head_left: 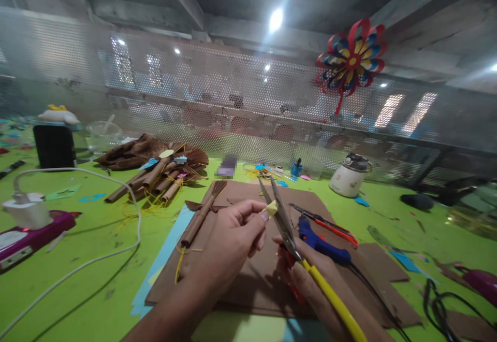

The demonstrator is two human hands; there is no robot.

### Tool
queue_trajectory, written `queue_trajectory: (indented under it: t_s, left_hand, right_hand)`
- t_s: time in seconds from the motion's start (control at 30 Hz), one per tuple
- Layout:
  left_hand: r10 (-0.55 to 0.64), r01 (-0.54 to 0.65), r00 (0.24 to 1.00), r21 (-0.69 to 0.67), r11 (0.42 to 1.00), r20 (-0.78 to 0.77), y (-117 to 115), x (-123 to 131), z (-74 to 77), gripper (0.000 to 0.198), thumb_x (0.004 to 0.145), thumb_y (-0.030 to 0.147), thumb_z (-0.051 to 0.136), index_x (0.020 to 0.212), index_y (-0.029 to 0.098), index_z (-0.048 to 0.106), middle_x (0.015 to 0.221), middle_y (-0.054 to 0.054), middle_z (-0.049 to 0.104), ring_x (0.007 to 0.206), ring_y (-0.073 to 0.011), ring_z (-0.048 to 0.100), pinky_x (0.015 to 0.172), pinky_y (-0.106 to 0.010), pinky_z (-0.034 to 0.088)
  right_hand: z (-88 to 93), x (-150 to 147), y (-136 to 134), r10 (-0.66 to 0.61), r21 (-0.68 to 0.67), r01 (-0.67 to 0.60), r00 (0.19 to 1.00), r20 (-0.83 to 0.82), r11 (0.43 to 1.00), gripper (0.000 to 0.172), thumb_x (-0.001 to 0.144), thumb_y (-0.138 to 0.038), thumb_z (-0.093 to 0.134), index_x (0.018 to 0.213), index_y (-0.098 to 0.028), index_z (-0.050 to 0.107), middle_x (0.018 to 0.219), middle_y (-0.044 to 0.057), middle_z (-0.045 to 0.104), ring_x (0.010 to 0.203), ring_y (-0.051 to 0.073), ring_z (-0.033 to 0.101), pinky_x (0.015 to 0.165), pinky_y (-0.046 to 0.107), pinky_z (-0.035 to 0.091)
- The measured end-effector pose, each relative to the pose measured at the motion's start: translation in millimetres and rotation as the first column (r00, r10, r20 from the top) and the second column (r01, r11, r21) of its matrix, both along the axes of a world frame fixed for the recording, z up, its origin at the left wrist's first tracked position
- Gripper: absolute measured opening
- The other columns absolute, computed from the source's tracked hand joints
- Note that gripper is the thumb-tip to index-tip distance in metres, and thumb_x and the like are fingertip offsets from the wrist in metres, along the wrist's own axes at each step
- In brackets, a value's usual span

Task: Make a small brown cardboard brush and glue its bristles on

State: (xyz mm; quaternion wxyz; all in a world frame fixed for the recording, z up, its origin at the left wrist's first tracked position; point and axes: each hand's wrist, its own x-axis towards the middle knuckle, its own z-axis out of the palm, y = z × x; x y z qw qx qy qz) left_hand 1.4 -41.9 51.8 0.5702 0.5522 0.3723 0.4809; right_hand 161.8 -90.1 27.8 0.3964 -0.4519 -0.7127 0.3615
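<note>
Between its thumb and fingers my left hand pinches a small piece of yellow paper. My right hand grips a pair of scissors with yellow and red handles. Its blades point up and stand slightly apart, right beside the yellow paper. Both hands are above a stack of brown cardboard. To the left on the cardboard lies a rolled brown paper tube with a fringed end and yellow string. A blue glue gun and a red-handled cutting tool rest right of the scissors.
Several brown paper tubes lie at the back left, near a black phone-like slab. A white cable runs from a charger on a purple power strip. A white jug stands back right; a black cord curls front right.
</note>
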Motion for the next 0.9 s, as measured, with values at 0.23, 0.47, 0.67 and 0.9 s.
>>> queue_trajectory:
  t_s: [0.23, 0.47, 0.67, 0.9]
  left_hand:
    - [-0.011, 0.010, 1.000, -0.011, 1.000, -0.027, 2.1, -1.3, -0.3, 0.024, 0.078, 0.034, 0.057, 0.087, 0.014, 0.064, 0.045, 0.006, 0.039, 0.042, -0.0067, 0.031, 0.042, -0.022, 0.020]
    - [-0.010, 0.010, 1.000, -0.011, 1.000, -0.022, 2.0, -1.4, -1.3, 0.025, 0.077, 0.035, 0.058, 0.091, 0.014, 0.064, 0.047, 0.005, 0.042, 0.043, -0.0066, 0.032, 0.044, -0.021, 0.021]
    - [-0.016, 0.016, 1.000, -0.025, 1.000, -0.024, 0.6, -2.5, 1.2, 0.026, 0.076, 0.035, 0.058, 0.089, 0.013, 0.064, 0.045, 0.006, 0.040, 0.043, -0.0066, 0.031, 0.043, -0.021, 0.020]
    - [-0.035, 0.034, 0.999, -0.026, 0.999, -0.029, 1.3, -3.0, 1.9, 0.023, 0.077, 0.035, 0.057, 0.085, 0.014, 0.063, 0.045, 0.006, 0.039, 0.043, -0.0065, 0.030, 0.043, -0.021, 0.019]
  right_hand:
    - [-2.9, 0.6, 2.4, -0.038, -0.017, 0.038, 0.999, 0.034, 0.999, 0.052, 0.083, -0.058, 0.044, 0.111, -0.016, 0.057, 0.068, 0.004, 0.053, 0.061, 0.015, 0.057, 0.058, 0.023, 0.051]
    - [-6.3, 1.6, 4.2, -0.037, 0.000, 0.037, 0.998, 0.041, 0.999, 0.057, 0.082, -0.061, 0.041, 0.112, -0.015, 0.058, 0.066, 0.004, 0.051, 0.058, 0.014, 0.054, 0.056, 0.024, 0.049]
    - [-6.7, 1.3, 3.8, -0.040, -0.001, 0.040, 0.999, 0.027, 0.999, 0.058, 0.082, -0.062, 0.042, 0.109, -0.013, 0.059, 0.064, 0.003, 0.049, 0.055, 0.014, 0.053, 0.053, 0.023, 0.048]
    - [1.2, 0.8, -0.8, -0.037, 0.013, 0.037, 0.999, 0.011, 0.999, 0.049, 0.084, -0.054, 0.046, 0.111, -0.015, 0.060, 0.064, 0.004, 0.054, 0.059, 0.016, 0.060, 0.053, 0.024, 0.052]
